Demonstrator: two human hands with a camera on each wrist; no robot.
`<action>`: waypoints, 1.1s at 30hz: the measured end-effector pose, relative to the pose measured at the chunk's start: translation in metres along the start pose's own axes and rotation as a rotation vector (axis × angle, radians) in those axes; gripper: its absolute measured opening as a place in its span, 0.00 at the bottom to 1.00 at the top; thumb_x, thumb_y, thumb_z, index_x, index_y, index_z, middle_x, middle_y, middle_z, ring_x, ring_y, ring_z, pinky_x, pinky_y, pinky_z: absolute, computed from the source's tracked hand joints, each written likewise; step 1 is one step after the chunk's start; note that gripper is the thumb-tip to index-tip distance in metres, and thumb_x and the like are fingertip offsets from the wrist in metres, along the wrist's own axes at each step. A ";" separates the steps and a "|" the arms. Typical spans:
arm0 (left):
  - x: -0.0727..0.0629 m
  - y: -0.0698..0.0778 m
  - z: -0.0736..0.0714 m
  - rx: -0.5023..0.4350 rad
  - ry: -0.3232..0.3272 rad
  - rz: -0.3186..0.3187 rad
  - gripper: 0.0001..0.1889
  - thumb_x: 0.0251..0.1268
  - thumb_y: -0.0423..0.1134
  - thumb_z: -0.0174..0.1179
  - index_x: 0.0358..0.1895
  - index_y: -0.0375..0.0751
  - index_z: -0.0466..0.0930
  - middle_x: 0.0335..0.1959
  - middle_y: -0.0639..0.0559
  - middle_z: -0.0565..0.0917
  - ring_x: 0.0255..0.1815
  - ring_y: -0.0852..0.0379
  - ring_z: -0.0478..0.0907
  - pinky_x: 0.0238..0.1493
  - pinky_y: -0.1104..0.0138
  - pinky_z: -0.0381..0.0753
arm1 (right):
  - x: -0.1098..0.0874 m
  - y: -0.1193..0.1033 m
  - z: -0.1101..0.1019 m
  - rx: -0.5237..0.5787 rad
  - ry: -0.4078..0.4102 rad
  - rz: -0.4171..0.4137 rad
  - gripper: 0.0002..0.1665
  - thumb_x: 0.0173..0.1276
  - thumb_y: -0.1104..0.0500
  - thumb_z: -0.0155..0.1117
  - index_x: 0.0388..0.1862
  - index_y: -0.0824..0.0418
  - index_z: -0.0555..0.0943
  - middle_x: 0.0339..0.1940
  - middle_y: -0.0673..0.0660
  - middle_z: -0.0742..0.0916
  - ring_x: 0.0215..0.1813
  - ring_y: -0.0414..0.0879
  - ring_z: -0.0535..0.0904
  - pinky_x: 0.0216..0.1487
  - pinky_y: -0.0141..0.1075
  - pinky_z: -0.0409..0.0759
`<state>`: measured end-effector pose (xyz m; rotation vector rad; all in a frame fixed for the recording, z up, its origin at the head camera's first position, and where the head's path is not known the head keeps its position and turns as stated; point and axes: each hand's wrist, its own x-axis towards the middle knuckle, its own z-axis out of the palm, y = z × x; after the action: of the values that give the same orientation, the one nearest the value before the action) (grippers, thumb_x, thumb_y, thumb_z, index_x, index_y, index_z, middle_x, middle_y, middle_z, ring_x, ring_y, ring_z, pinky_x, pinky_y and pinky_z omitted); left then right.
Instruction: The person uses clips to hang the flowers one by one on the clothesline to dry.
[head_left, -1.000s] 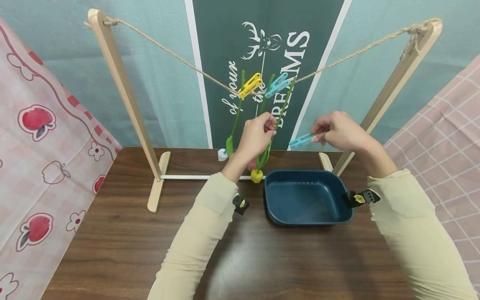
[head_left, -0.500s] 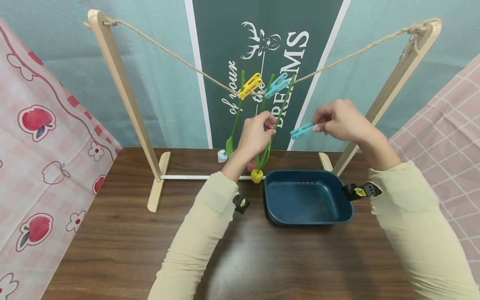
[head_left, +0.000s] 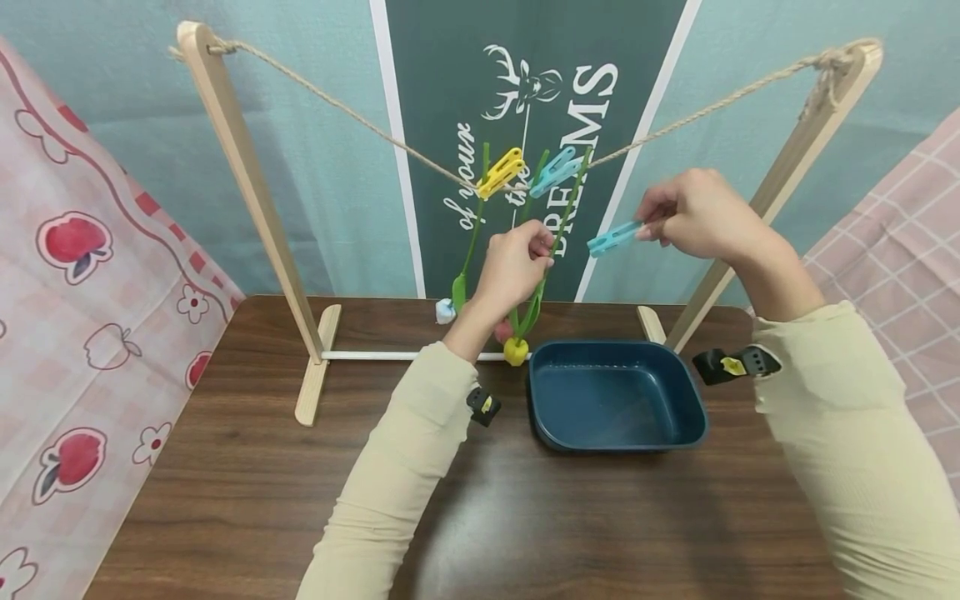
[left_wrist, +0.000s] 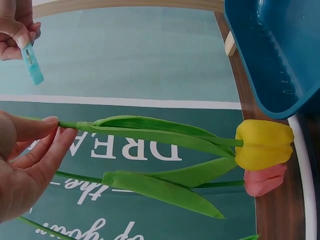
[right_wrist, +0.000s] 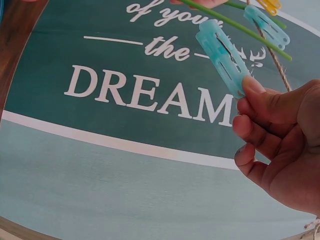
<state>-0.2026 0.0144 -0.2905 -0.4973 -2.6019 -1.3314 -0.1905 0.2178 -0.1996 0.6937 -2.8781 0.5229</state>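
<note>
My left hand (head_left: 517,262) pinches the green stem of a yellow artificial tulip (left_wrist: 265,145), which hangs bloom down with its stem end up by the rope (head_left: 345,107). In my right hand (head_left: 693,212) a light blue clothespin (head_left: 615,239) is pinched at one end between thumb and fingers, to the right of the stem and below the rope. A yellow clothespin (head_left: 501,173) holds a white-blue tulip (head_left: 446,311) on the rope. Beside it, another blue clothespin (head_left: 555,172) holds a pink tulip (left_wrist: 265,180), partly hidden behind the yellow one.
Wooden posts (head_left: 251,179) at both sides carry the sagging rope, with a white rod (head_left: 371,356) low between them. A dark blue basin (head_left: 618,400) stands on the brown table (head_left: 247,500) below my right hand. Printed cloths hang behind and at the sides.
My right hand has risen and shifted slightly right with the blue clothespin, bringing it closer to the rope's height. My left hand stays almost still on the tulip stem.
</note>
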 end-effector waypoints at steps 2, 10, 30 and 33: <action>0.000 0.001 -0.001 -0.002 -0.001 0.001 0.07 0.57 0.29 0.60 0.39 0.38 0.78 0.31 0.51 0.80 0.34 0.59 0.75 0.37 0.73 0.72 | 0.001 -0.001 -0.002 -0.013 0.001 0.002 0.02 0.57 0.70 0.62 0.26 0.68 0.80 0.17 0.55 0.80 0.19 0.44 0.72 0.21 0.33 0.65; -0.001 0.006 -0.001 -0.004 -0.014 0.002 0.06 0.57 0.29 0.60 0.38 0.39 0.77 0.31 0.52 0.80 0.34 0.60 0.75 0.35 0.73 0.73 | 0.005 -0.003 -0.011 -0.025 0.002 0.028 0.02 0.59 0.69 0.62 0.28 0.68 0.80 0.18 0.56 0.81 0.19 0.43 0.72 0.21 0.32 0.65; 0.001 0.008 -0.001 -0.017 -0.012 0.019 0.06 0.57 0.29 0.60 0.38 0.38 0.78 0.31 0.51 0.80 0.34 0.59 0.76 0.35 0.73 0.73 | 0.016 -0.013 -0.036 -0.164 -0.007 -0.024 0.02 0.57 0.69 0.63 0.26 0.69 0.81 0.16 0.54 0.80 0.21 0.45 0.69 0.23 0.33 0.64; 0.001 0.008 -0.002 -0.011 -0.015 0.018 0.06 0.57 0.29 0.60 0.38 0.38 0.78 0.31 0.51 0.80 0.34 0.59 0.76 0.35 0.73 0.73 | 0.017 -0.016 -0.039 -0.171 0.005 -0.031 0.02 0.57 0.70 0.63 0.26 0.69 0.81 0.16 0.54 0.80 0.22 0.46 0.69 0.23 0.33 0.63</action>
<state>-0.2007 0.0176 -0.2831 -0.5323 -2.5974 -1.3419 -0.1960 0.2123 -0.1548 0.7073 -2.8589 0.2692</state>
